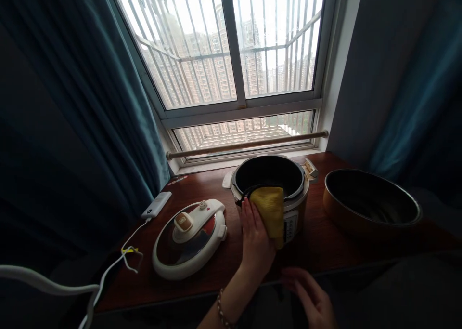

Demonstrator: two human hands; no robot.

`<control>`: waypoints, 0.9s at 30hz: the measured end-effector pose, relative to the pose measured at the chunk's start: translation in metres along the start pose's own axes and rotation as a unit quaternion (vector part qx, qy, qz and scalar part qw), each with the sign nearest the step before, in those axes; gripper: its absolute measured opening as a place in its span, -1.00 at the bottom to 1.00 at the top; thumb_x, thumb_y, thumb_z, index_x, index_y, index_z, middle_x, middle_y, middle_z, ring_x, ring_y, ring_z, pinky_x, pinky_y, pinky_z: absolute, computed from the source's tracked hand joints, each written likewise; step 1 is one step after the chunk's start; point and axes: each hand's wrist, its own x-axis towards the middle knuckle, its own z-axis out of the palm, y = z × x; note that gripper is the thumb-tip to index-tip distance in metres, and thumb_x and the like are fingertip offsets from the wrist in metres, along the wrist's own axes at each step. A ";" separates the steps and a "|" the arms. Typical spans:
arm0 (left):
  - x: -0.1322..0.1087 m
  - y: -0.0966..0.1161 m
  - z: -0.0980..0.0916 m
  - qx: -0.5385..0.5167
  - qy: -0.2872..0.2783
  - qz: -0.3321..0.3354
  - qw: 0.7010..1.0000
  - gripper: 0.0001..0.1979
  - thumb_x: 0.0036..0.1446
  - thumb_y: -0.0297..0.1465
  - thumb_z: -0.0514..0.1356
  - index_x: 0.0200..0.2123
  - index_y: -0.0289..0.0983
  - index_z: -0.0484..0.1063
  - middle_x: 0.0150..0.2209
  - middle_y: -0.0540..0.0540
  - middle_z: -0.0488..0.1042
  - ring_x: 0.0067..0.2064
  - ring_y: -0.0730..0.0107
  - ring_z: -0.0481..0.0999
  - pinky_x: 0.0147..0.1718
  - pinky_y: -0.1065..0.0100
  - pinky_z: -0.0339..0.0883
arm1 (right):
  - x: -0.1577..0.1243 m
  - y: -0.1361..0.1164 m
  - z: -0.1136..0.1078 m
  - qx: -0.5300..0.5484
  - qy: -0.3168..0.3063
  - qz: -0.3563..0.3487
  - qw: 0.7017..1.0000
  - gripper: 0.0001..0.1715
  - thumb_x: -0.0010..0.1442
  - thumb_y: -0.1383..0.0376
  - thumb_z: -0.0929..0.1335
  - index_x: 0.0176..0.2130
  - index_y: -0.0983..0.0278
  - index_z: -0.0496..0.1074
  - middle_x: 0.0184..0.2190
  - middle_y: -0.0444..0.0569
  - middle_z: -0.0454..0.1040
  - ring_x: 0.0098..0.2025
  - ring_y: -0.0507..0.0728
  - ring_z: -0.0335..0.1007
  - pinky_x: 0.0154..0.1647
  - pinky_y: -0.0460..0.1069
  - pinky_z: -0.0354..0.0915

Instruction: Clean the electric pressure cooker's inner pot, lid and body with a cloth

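Note:
An electric pressure cooker (298, 208) stands open on the dark wooden table (224, 271) by the window. My left hand (254, 237), with a bracelet on the wrist, presses a yellow cloth (270, 211) against the cooker's front rim and side. The cloth hangs over the rim, down toward the control panel. My right hand (310, 295) rests low at the table's front edge with its fingers loosely spread and holds nothing.
The cooker's white lid (189, 237) lies flat to the left. A metal inner pot (371, 203) sits to the right. A white power bank (156, 204) and a white cable (108, 271) lie at the left. Teal curtains hang on both sides, and a wooden rod (249, 143) spans the sill.

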 end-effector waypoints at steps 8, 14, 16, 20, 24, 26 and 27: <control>-0.006 0.026 0.034 0.021 0.038 0.039 0.998 -0.31 0.14 -0.57 -0.06 0.28 -0.39 -0.35 0.27 -0.37 -0.05 0.31 0.09 -0.23 0.18 -0.09 -0.15 | 0.059 -0.042 0.006 -0.285 0.019 -0.340 0.896 -0.50 0.21 0.33 0.19 0.14 0.14 0.23 0.18 -0.11 0.18 0.22 0.16 0.07 0.23 0.13 0.05; -0.041 0.005 0.029 -0.053 0.073 0.014 0.996 -0.22 0.10 -0.46 0.11 0.28 -0.33 -0.29 0.25 -0.35 0.00 0.31 0.03 -0.26 0.18 -0.15 -0.19 | 0.121 -0.047 -0.005 -0.460 0.014 -0.465 0.756 -0.34 0.19 0.29 0.24 0.24 0.26 0.03 0.22 0.00 0.11 0.28 0.22 -0.11 0.23 0.21 0.01; -0.061 0.000 0.025 -0.081 0.055 -0.019 0.995 -0.26 0.11 -0.50 0.09 0.28 -0.25 -0.25 0.25 -0.30 0.04 0.31 0.05 -0.22 0.18 -0.16 -0.18 | 0.133 -0.054 -0.002 -0.438 0.035 -0.501 0.746 -0.44 0.19 0.31 0.24 0.18 0.28 0.15 0.15 0.04 0.23 0.24 0.21 -0.02 0.22 0.20 0.02; -0.105 -0.016 0.029 -0.111 0.051 -0.061 0.991 -0.35 0.14 -0.54 0.03 0.26 -0.16 -0.13 0.22 -0.26 0.11 0.30 0.06 -0.14 0.17 -0.18 -0.17 | 0.153 -0.081 0.001 -0.311 0.129 -0.469 0.817 -0.72 0.22 0.30 0.19 -0.16 0.29 0.41 -0.17 0.05 0.45 0.00 0.16 0.28 0.09 0.14 0.18; -0.141 -0.044 0.037 -0.082 0.060 -0.074 0.992 -0.39 0.15 -0.55 -0.01 0.24 -0.09 -0.06 0.14 -0.27 0.24 0.29 0.07 -0.09 0.14 -0.22 -0.12 | 0.187 -0.136 -0.040 0.013 0.342 -0.271 0.900 -0.61 0.18 0.11 0.19 -0.23 0.35 0.38 -0.29 0.09 0.45 -0.18 0.19 0.39 -0.14 0.13 0.33; -0.150 -0.058 0.037 -0.063 0.061 -0.090 0.992 -0.40 0.15 -0.55 -0.03 0.23 -0.06 -0.06 0.08 -0.26 0.31 0.29 0.07 -0.09 0.13 -0.24 -0.11 | 0.203 -0.169 -0.072 0.063 0.369 -0.263 0.889 -0.51 0.23 0.16 0.04 -0.06 0.40 0.28 -0.13 0.16 0.40 -0.12 0.18 0.39 -0.17 0.11 0.36; -0.152 -0.063 0.037 -0.057 0.060 -0.099 0.992 -0.40 0.15 -0.55 -0.04 0.23 -0.05 -0.05 0.06 -0.25 0.33 0.29 0.07 -0.09 0.13 -0.26 -0.11 | 0.208 -0.183 -0.086 0.077 0.381 -0.266 0.882 -0.47 0.24 0.20 -0.03 0.00 0.40 0.22 -0.05 0.19 0.34 -0.07 0.16 0.37 -0.14 0.12 0.35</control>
